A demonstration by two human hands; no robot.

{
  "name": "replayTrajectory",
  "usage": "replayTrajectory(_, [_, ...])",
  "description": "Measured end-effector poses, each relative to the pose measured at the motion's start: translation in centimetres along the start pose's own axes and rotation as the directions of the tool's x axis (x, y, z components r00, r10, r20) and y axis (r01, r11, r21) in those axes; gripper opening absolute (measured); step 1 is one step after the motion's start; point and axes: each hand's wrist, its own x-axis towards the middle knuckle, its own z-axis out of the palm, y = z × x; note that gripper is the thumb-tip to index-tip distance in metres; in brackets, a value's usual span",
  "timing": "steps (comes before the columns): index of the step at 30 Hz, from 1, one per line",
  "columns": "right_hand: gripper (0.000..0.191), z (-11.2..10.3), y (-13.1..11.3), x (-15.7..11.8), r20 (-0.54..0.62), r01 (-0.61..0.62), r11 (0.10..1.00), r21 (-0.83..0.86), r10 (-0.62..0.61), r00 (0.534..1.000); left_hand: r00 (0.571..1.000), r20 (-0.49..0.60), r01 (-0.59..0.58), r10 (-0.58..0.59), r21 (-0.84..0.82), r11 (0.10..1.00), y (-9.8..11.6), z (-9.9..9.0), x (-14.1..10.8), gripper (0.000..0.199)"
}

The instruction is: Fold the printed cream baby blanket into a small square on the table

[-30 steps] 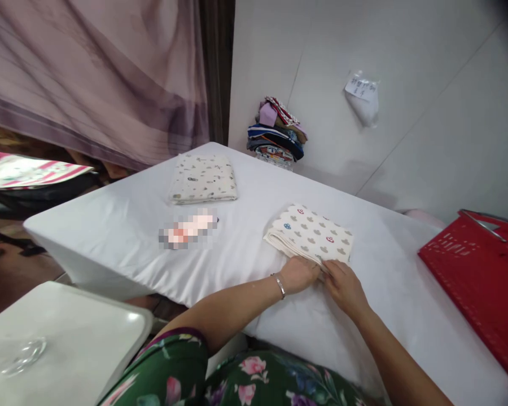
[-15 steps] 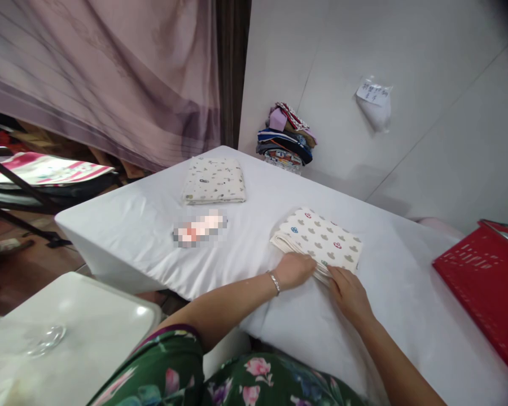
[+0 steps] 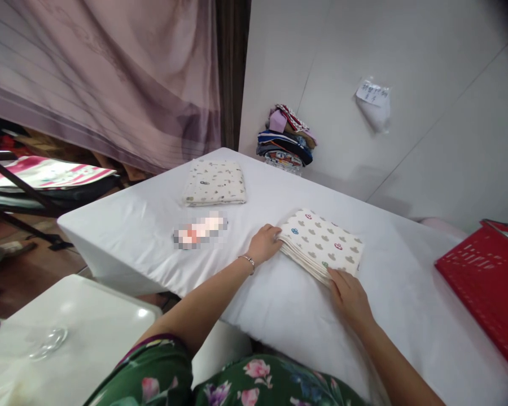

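The cloth (image 3: 322, 243), cream with small grey motifs and a few red, blue and green ones, lies folded flat on the white-draped tabletop (image 3: 395, 265), right of centre in the frame, its stacked layers showing along the lower-left edge. The left hand (image 3: 265, 243) is at its left corner, fingers curled against the edge, with a bracelet (image 3: 249, 263) on the wrist. The right hand (image 3: 350, 296) has its fingertips on the near edge, at the cloth's lower corner. The two hands are well apart; whether either pinches the layers or only touches them, I cannot tell from this angle. A second cloth (image 3: 217, 183), also folded, lies near the far corner, above centre-left, with a pixelated item (image 3: 200, 230) just below it. A red basket (image 3: 486, 287) stands at the right edge, and a clothes pile (image 3: 284, 141) sits beyond the tabletop, upper centre.
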Motion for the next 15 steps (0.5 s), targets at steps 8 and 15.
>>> replayTrajectory(8, [0.027, -0.1, -0.8, 0.0, -0.013, 0.029, 1.000, -0.001, -0.029, 0.999, 0.999, -0.025, -0.044, 0.048, 0.158, 0.987, -0.4, 0.5, 0.0, 0.017])
replayTrajectory(15, [0.029, 0.3, -1.5, -0.2, -0.041, 0.005, 0.999, 0.047, -0.003, 0.999, 0.995, 0.050, 0.091, -0.092, 0.004, 0.996, 0.4, -0.9, 0.9, 0.020])
